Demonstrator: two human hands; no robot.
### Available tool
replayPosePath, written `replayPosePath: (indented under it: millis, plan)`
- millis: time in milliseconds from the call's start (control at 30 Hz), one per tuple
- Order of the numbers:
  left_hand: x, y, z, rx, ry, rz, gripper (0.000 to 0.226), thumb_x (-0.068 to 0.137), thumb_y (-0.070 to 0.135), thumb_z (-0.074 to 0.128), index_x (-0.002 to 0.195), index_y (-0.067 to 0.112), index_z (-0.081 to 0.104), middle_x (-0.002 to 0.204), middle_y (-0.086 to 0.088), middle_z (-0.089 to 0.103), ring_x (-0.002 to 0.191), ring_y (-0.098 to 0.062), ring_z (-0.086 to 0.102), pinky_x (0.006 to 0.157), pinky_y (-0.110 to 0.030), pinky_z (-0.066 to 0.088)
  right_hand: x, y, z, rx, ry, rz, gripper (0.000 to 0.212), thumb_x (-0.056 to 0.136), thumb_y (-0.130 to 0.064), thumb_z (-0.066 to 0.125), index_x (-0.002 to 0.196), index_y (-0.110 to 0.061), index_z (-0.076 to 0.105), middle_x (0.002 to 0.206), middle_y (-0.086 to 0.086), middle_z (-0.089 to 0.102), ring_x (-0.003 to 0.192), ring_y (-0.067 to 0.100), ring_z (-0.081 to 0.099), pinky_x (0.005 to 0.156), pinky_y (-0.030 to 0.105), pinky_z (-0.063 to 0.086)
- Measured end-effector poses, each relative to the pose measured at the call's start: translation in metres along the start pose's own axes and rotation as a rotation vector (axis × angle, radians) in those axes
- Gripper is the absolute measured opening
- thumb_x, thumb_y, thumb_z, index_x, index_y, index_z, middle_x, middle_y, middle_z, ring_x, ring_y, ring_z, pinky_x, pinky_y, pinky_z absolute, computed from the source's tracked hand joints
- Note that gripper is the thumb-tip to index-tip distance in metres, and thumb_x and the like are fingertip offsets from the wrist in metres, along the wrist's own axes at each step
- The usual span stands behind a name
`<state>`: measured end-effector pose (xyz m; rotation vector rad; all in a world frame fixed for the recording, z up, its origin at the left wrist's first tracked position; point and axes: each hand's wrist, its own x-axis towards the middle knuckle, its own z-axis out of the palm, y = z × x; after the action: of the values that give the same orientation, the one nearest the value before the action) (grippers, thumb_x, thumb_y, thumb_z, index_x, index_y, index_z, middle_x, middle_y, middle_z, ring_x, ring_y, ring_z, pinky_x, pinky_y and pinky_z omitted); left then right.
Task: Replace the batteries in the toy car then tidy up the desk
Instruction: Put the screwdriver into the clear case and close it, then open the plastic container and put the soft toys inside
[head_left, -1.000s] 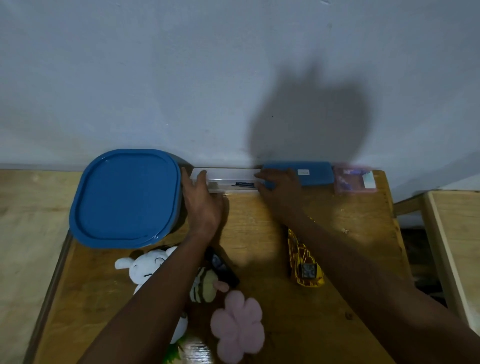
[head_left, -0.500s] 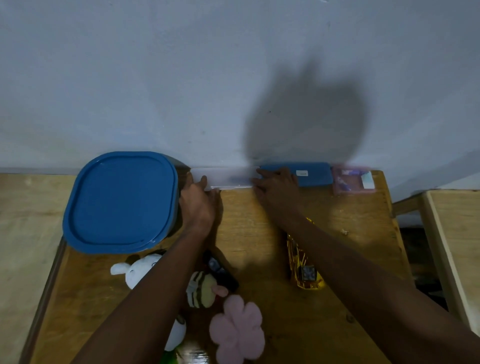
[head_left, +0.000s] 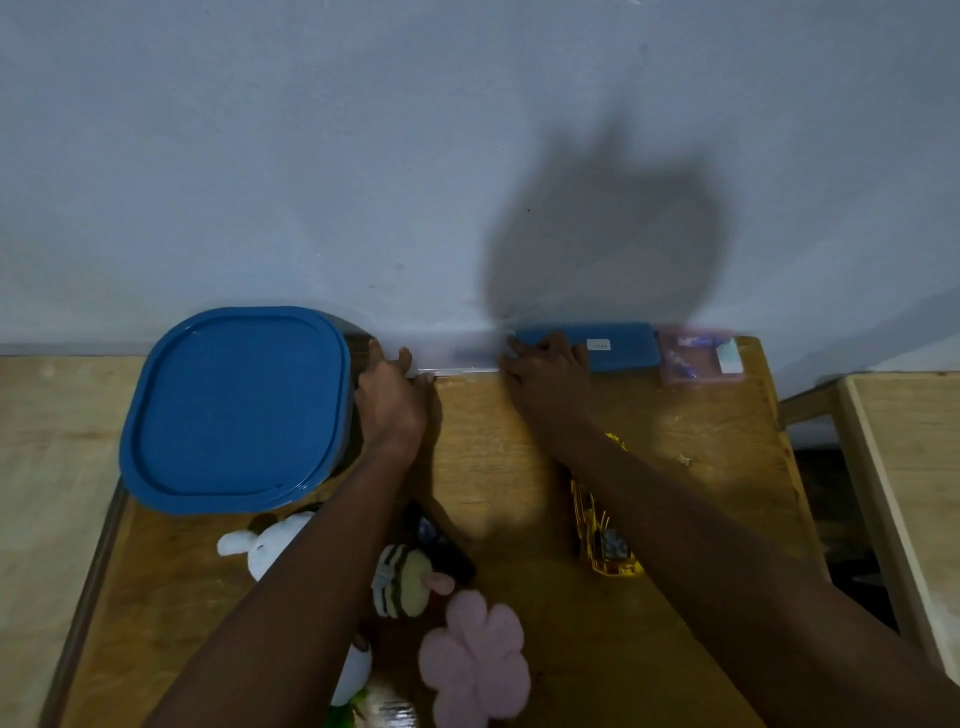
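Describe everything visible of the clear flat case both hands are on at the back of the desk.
The clear case is a long, flat, translucent plastic box lying flat against the wall at the desk's back edge, between the blue-lidded container and the blue case. A dark item shows faintly inside. The left hand rests at its left end, the right hand at its right end. Motion blur hides finer detail.

Both hands — left (head_left: 390, 400), right (head_left: 545, 376) — press a clear case (head_left: 457, 358) against the wall.
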<state>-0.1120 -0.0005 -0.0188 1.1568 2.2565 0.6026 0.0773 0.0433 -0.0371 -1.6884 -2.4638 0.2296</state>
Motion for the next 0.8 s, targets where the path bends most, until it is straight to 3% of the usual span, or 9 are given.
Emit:
replayPosePath:
  millis: [133, 267, 367, 533, 633, 700, 767, 800]
  plan:
    - [0.001, -0.002, 0.004, 0.11, -0.042, 0.048, 0.044, 0.093, 0.019, 0.069, 0.135, 0.009, 0.059, 0.158, -0.018, 0.031, 0.131, -0.039, 0.049, 0.108, -0.044, 0.047, -0.001, -0.002, -0.005, -0.012, -0.031, -0.014, 0.022, 0.093, -0.03, 0.049, 0.105, -0.028, 0.067, 0.131, -0.009, 0.061, 0.112, 0.025, 0.045, 0.085, 0.041, 0.029]
    - [-0.017, 0.002, 0.006, 0.12, -0.029, 0.079, 0.062, 0.094, 0.024, 0.067, 0.149, 0.015, 0.042, 0.166, -0.018, 0.013, 0.146, -0.041, 0.03, 0.114, -0.048, 0.04, -0.009, -0.003, -0.012, 0.038, -0.089, -0.001, 0.032, 0.089, -0.033, 0.052, 0.12, -0.03, 0.059, 0.139, -0.007, 0.055, 0.123, 0.025, 0.042, 0.093, 0.044, 0.033]
    - [-0.038, 0.005, -0.002, 0.141, 0.021, 0.112, 0.067, 0.094, 0.029, 0.066, 0.153, 0.014, 0.038, 0.165, -0.02, 0.017, 0.147, -0.041, 0.028, 0.115, -0.048, 0.037, -0.021, -0.006, -0.023, 0.104, -0.086, 0.042, 0.042, 0.088, -0.034, 0.057, 0.13, -0.03, 0.056, 0.141, -0.006, 0.053, 0.129, 0.025, 0.04, 0.099, 0.044, 0.032]
    - [-0.071, 0.011, -0.024, 0.077, 0.034, 0.177, 0.059, 0.093, 0.026, 0.067, 0.147, 0.012, 0.048, 0.16, -0.018, 0.034, 0.142, -0.035, 0.04, 0.114, -0.044, 0.038, -0.053, -0.019, -0.046, 0.257, -0.054, 0.103, 0.039, 0.088, -0.037, 0.06, 0.127, -0.03, 0.062, 0.131, -0.007, 0.061, 0.124, 0.022, 0.046, 0.101, 0.042, 0.033]
    - [-0.088, 0.013, -0.039, 0.042, 0.096, 0.19, 0.049, 0.093, 0.027, 0.065, 0.138, 0.008, 0.059, 0.149, -0.017, 0.051, 0.133, -0.033, 0.051, 0.109, -0.042, 0.045, -0.068, -0.03, -0.056, 0.356, 0.007, 0.114, 0.036, 0.082, -0.038, 0.064, 0.115, -0.026, 0.07, 0.113, -0.005, 0.071, 0.107, 0.023, 0.06, 0.093, 0.039, 0.046]
    - [-0.097, 0.012, -0.052, 0.034, 0.143, 0.191, 0.036, 0.091, 0.026, 0.064, 0.122, 0.007, 0.067, 0.128, -0.015, 0.065, 0.117, -0.032, 0.061, 0.095, -0.038, 0.051, -0.076, -0.04, -0.064, 0.357, -0.017, 0.11, 0.036, 0.082, -0.042, 0.061, 0.114, -0.028, 0.07, 0.109, -0.004, 0.073, 0.104, 0.024, 0.062, 0.09, 0.039, 0.049]
    - [-0.105, 0.008, -0.068, 0.048, 0.183, 0.191, 0.017, 0.088, 0.022, 0.065, 0.098, 0.008, 0.068, 0.101, -0.01, 0.067, 0.097, -0.03, 0.064, 0.075, -0.032, 0.048, -0.084, -0.054, -0.071, 0.383, -0.065, 0.106, 0.038, 0.083, -0.044, 0.059, 0.117, -0.031, 0.069, 0.112, -0.003, 0.072, 0.108, 0.024, 0.06, 0.092, 0.041, 0.049]
    - [-0.107, 0.004, -0.077, 0.057, 0.206, 0.186, 0.016, 0.087, 0.02, 0.066, 0.097, 0.008, 0.068, 0.098, -0.01, 0.067, 0.094, -0.031, 0.064, 0.073, -0.032, 0.046, -0.087, -0.061, -0.073, 0.393, -0.083, 0.104, 0.04, 0.082, -0.048, 0.057, 0.118, -0.032, 0.067, 0.113, -0.004, 0.071, 0.11, 0.023, 0.06, 0.093, 0.041, 0.05]
